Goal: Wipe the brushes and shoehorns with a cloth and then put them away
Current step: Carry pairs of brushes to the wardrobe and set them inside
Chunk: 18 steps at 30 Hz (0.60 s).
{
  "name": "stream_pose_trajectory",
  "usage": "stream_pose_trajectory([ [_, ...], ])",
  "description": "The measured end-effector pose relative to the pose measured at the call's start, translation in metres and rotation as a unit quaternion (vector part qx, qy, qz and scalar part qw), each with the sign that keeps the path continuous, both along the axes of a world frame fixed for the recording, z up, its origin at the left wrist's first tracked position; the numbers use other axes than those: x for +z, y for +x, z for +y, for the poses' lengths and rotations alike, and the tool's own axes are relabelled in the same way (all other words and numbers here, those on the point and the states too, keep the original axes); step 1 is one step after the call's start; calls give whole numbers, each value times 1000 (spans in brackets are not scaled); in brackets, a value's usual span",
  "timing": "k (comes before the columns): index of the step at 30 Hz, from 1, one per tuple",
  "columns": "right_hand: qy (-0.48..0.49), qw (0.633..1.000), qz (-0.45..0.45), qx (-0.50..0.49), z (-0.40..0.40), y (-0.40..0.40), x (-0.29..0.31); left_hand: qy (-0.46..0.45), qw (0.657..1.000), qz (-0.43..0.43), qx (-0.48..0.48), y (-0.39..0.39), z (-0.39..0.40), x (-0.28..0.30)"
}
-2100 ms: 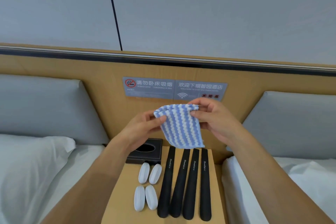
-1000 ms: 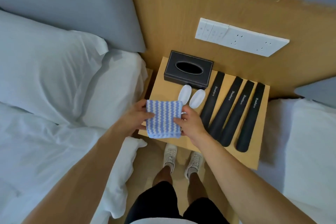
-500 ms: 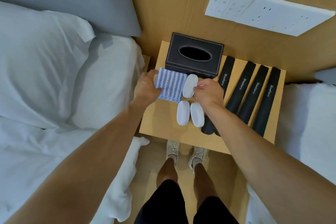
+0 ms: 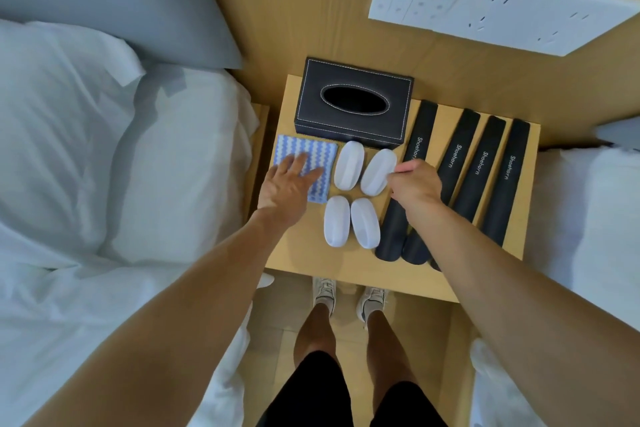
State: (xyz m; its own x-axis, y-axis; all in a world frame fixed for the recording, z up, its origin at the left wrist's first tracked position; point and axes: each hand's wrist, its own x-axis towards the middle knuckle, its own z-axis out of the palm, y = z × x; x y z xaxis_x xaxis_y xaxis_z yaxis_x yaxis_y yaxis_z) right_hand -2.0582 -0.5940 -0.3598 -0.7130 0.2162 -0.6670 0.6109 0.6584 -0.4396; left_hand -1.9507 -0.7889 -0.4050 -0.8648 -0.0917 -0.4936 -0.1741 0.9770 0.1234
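Two hands are at work in front of the tissue box (image 4: 353,102): the cloth (image 4: 306,152) is pressed flat by the released left hand (image 4: 289,184); beside it, a brush (image 4: 377,170) is pinched by the right hand (image 4: 415,184). Wiping has apparently not begun; lifting the brush to the cloth seems called for next.

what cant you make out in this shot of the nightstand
All in the head view:
- Near ends of the two right shoehorns: hidden by the right forearm.
- Right hand grip on the upper right brush: fingertips hidden behind the hand.
- Part of the cloth: covered by the left hand.
- Tissue box contents: opening too dark.
- Wall panel: cut off by the right edge.
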Motion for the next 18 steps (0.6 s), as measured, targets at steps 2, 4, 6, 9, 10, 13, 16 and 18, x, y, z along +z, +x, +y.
stream_pose_trajectory([
  [2, -17, 999, -27, -24, -5, -4, -3, 26, 998, 34, 47, -8, 5, 10],
  [4, -38, 996, -57, -58, -10, -8, -6, 107, 980, 82, 149, -24, 16, 22],
  [6, -70, 988, -89, -105, -12, -12, -7, 202, 942, 89, 253, -45, 31, 33],
  [9, -138, 968, -130, -166, -13, -14, -4, 264, 901, 20, 343, -73, 49, 40],
  [10, -161, 960, -138, -183, -12, -14, -2, 286, 881, 0, 376, -79, 53, 41],
  [13, -205, 944, -143, -215, -8, -12, 7, 320, 842, -12, 435, -87, 60, 42],
  [16, -219, 942, -126, -221, -1, -11, 23, 322, 826, -10, 462, -89, 62, 55],
  [18, -221, 944, -102, -222, 7, -9, 38, 331, 815, -1, 475, -90, 66, 73],
])
